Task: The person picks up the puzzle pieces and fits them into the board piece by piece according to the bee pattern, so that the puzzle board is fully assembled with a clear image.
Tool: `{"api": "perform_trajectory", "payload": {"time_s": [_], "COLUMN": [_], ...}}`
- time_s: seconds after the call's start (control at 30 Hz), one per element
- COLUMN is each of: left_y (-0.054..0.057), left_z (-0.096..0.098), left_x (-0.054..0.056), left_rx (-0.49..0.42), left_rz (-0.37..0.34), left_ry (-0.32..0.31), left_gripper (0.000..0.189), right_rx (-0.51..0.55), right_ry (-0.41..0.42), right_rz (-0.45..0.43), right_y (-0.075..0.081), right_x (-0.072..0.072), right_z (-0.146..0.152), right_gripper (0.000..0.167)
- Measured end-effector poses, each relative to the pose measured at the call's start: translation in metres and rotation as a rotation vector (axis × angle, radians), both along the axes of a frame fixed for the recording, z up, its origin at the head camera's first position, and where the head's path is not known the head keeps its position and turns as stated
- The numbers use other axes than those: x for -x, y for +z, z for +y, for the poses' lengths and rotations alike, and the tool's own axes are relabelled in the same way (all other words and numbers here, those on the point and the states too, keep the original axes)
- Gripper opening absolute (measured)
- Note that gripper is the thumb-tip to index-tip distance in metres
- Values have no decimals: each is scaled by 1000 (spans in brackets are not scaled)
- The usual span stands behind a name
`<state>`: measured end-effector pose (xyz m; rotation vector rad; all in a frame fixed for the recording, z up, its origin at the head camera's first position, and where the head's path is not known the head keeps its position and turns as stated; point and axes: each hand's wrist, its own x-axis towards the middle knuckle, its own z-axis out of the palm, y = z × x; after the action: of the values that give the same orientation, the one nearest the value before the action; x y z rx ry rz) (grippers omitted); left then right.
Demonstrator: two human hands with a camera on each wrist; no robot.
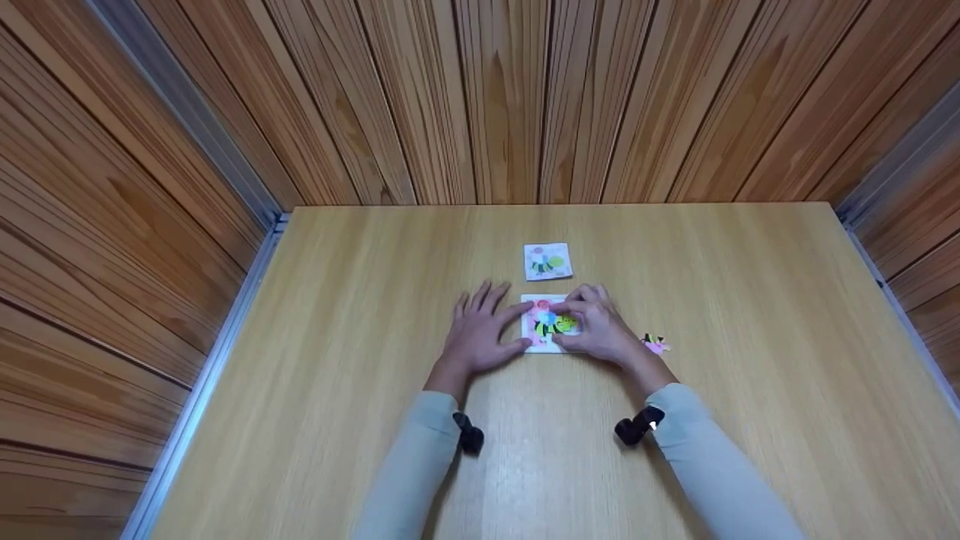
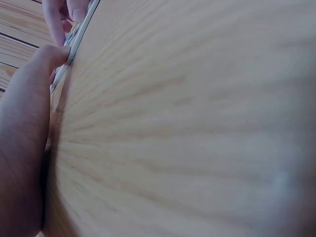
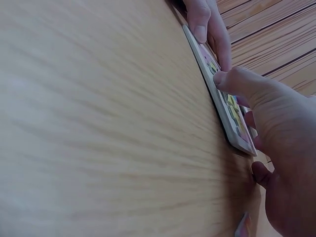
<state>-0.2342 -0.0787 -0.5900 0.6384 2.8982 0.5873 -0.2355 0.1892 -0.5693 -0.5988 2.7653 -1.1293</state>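
A small square puzzle board [image 1: 536, 348] with a white rim and a colourful bee picture lies flat on the table. My left hand [image 1: 477, 334] rests spread at its left side, with the thumb and index finger on the board's left edge. From the right, my right hand [image 1: 600, 330] reaches over the board. Its index finger and thumb stand on either side of a yellow-and-black bee puzzle piece [image 1: 562, 324], and its other fingers are curled. In the right wrist view, the thumb touches the top of the board [image 3: 224, 118]. The right hand partly hides the board's right side.
Behind the board lies a square picture card [image 1: 547, 262] with a paler bee design. A loose pink, yellow and black puzzle piece [image 1: 655, 343] lies beside my right wrist. Wood-panelled walls [image 1: 495, 105] stand behind and at both sides of the table [image 1: 360, 300].
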Motion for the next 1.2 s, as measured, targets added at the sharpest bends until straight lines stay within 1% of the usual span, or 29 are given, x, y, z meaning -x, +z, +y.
{"api": "perform_trajectory", "payload": {"time_s": [0.23,0.5,0.63,0.9,1.2], "left_y": [1,0,0,-2,0], "left_z": [0,-1,-1,-1,-1], "left_x": [1,0,0,2,1], "left_rx": [-11,-20,-11,-30,-21], "left_rz": [0,-11,-10,-9,-7], "left_ry": [-4,4,0,-4,-9], "left_gripper": [75,75,75,75,75], "right_rx": [18,19,8,3,8], "right_ry": [-7,-60,-87,-101,-136], "right_rz": [3,4,-3,12,0], "right_y": [-2,-3,-4,-4,-8], "right_x": [0,-1,-1,-1,0], "right_z": [1,0,-2,-3,-3], "right_gripper": [53,41,38,37,37]}}
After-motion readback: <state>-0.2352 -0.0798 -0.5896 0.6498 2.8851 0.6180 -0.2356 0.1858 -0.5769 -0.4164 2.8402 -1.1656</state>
